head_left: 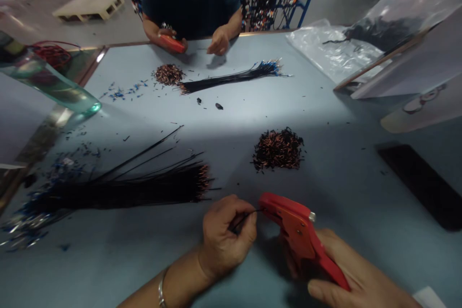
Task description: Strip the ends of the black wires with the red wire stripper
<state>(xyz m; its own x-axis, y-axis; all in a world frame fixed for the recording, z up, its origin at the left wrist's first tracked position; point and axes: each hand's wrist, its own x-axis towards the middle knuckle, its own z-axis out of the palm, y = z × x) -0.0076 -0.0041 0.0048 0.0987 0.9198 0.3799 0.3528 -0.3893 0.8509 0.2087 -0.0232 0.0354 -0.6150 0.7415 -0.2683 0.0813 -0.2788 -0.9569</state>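
At the lower middle, my left hand (229,236) pinches a thin black wire (249,213), whose end reaches the jaws of a red wire tool (299,231). My right hand (342,269) is wrapped round the tool's handles, at the lower right. Left of my left hand lies a thick bundle of black wires (130,190), with bare copper ends toward the right and blue and silver ends at the far left. A pile of black and copper scraps (277,150) sits beyond the tool.
Across the table (224,120), a person (191,0) holds another red tool (172,43). Before them lie a second wire bundle (231,77) and a scrap pile (169,74). A bottle (54,82) is at left, a black phone (422,185) at right, plastic bags (335,53) behind.
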